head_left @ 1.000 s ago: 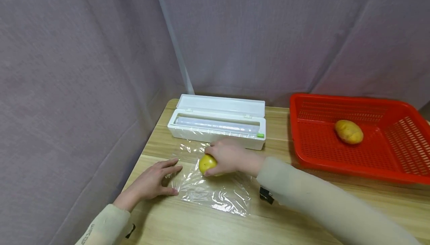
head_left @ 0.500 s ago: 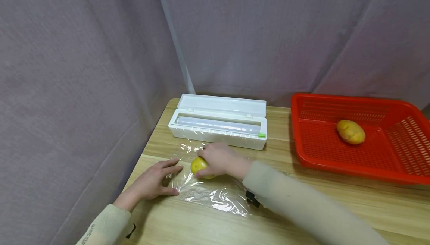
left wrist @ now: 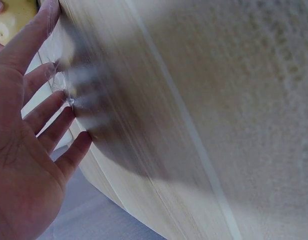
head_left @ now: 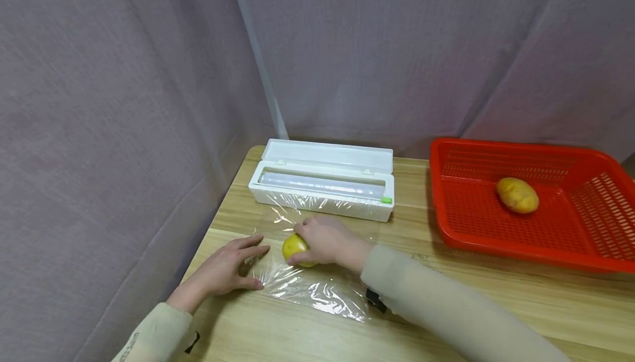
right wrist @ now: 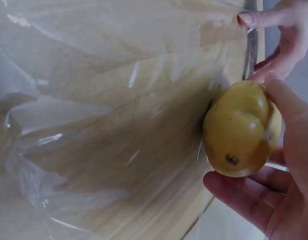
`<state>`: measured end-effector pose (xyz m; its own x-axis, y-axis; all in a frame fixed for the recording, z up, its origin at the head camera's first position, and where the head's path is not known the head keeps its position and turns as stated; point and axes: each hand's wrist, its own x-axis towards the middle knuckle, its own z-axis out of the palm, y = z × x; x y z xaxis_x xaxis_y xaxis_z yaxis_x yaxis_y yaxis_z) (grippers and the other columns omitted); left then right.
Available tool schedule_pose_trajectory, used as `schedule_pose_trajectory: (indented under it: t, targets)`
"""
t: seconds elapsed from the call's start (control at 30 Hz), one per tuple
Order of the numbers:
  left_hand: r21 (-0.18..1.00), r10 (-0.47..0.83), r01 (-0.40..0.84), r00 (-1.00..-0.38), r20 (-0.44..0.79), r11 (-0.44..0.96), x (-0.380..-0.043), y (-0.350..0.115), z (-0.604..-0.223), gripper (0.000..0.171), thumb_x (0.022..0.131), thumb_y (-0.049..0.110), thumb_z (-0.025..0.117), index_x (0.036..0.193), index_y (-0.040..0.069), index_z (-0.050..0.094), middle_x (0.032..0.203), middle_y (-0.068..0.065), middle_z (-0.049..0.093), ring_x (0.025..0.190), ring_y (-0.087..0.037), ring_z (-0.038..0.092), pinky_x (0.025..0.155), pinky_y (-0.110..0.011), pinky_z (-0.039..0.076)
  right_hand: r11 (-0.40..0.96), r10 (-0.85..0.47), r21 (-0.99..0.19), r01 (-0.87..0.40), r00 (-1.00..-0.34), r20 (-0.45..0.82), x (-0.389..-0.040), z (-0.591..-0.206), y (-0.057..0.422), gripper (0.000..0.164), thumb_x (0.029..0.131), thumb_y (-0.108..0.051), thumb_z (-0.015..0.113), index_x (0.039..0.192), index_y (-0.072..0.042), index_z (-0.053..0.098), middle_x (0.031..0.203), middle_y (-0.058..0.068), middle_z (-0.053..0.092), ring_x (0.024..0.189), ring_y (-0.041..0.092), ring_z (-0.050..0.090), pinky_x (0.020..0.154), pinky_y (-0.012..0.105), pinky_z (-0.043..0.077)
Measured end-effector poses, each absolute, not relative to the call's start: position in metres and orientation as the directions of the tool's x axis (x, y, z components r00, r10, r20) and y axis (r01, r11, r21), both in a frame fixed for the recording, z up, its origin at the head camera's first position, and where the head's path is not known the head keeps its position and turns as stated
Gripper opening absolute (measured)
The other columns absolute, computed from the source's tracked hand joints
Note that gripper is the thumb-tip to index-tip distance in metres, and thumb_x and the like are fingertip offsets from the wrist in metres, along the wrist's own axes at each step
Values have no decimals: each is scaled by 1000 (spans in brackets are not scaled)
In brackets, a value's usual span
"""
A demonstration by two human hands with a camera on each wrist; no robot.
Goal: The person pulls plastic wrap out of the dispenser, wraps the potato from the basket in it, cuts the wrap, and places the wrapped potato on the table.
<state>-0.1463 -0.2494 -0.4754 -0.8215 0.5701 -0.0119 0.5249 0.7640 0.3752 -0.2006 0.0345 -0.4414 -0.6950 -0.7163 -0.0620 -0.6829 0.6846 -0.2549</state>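
Note:
A yellow potato (right wrist: 239, 132) is gripped in my right hand (head_left: 324, 242), thumb on one side and fingers on the other. It sits low on a sheet of clear plastic wrap (head_left: 302, 290) spread over the table. My left hand (head_left: 230, 265) touches the wrap's left edge with its fingertips; the fingers are spread and fairly straight in the left wrist view. From the wrap, the film runs back to a white dispenser box (head_left: 322, 203) with its lid up, where a roll (head_left: 322, 184) lies inside. The palm hides part of the potato in the head view.
To the right stands a red plastic basket (head_left: 444, 207) with another potato (head_left: 517, 195) in it. A green slider (head_left: 386, 200) sits at the box's right front corner. Grey cloth (head_left: 372, 59) hangs behind and left of the wooden table (head_left: 238, 329).
My right hand has moved left with the potato, closer to the left hand, then nearly stopped. The left hand stays in place. Creases in the wrap near the box have shifted.

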Motion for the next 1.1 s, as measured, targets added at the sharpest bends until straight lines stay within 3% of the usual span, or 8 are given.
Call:
schedule_pose_trajectory:
  t: [0.23,0.57,0.87,1.1]
  targets:
    - [371,572,528,-821,-9,764,-146,-250,-476,79,83,45,91,147,8,65,160,-20,51,142,-44,53,114,-62,45,686,-716,-217,-694,-697,-33,-196,-441,41,73,91,-67,74,136,-9,68,111,5,72,84,15,62,66,27,51]
    - [388,553,504,-833,-18,772,-142,-247,-474,79,84,46,91,149,9,63,159,-19,52,142,-43,53,114,-62,46,652,-738,-151,-743,-668,98,-176,-437,69,65,94,-59,76,139,-14,66,127,6,68,110,22,65,86,37,58]
    - [439,523,469,-852,-3,767,-139,-248,-471,77,85,40,91,150,12,62,159,-15,54,143,-41,52,117,-61,44,635,-766,-109,-765,-642,45,-147,-439,111,59,95,-55,75,137,-14,69,125,6,71,112,26,68,90,49,60]
    - [518,489,432,-872,31,738,-136,-251,-471,69,88,33,90,149,13,64,158,-12,56,143,-41,53,117,-62,42,529,-847,-26,-848,-530,43,-122,-449,131,42,94,-58,75,111,-20,71,97,-7,63,88,11,59,70,28,54]
